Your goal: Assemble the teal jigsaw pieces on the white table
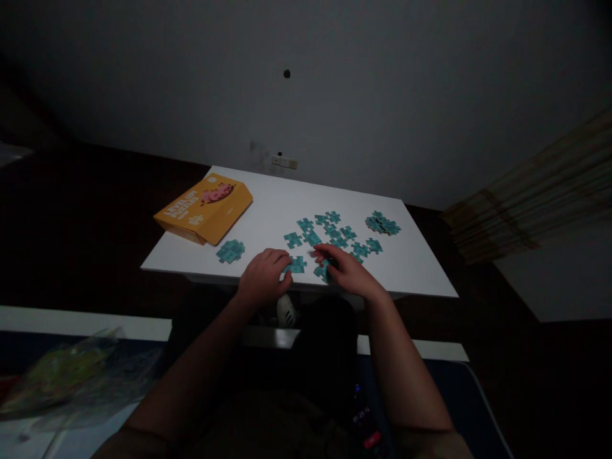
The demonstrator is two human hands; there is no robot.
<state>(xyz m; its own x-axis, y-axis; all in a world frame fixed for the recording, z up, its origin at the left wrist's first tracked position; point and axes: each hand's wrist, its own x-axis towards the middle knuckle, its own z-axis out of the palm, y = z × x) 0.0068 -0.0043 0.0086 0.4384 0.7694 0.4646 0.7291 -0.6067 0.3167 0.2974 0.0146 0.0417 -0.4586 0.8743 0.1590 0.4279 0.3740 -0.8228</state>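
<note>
At the near edge of the white table, my left hand (pixel 265 275) is curled, its fingertips and thumb at the left side of a teal puzzle piece (pixel 298 264). To its right, my right hand (pixel 351 274) has bent fingers and its thumb on another teal puzzle piece (pixel 321 271), which it partly covers. The two pieces are apart. Beyond my hands, several loose teal puzzle pieces (pixel 312 238) lie spread over the middle of the table, some touching or overlapping.
An orange puzzle box (pixel 205 207) lies at the left of the white table (pixel 268 191). A small stack of teal pieces (pixel 231 251) is in front of it, and a heaped pile (pixel 382 224) sits at the right. A plastic bag (pixel 81 376) and a lit phone (pixel 364 417) are beside me.
</note>
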